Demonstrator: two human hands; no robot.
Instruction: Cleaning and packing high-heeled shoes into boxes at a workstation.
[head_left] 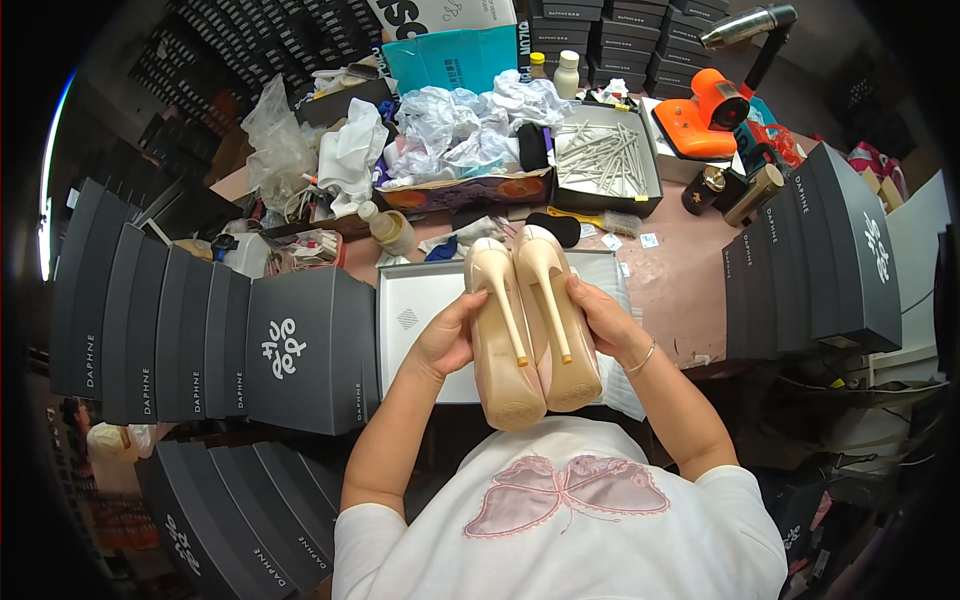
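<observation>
Two beige high-heeled shoes are held side by side, soles up and thin heels pointing at the camera, over an open white shoe box. My left hand grips the outer side of the left shoe. My right hand, with a thin bangle on its wrist, grips the outer side of the right shoe. The two shoes touch each other along their inner sides.
Stacks of dark grey shoe boxes stand at the left, lower left and right. Behind lie crumpled tissue paper, a tray of pale sticks, small bottles, an orange tool and a teal box.
</observation>
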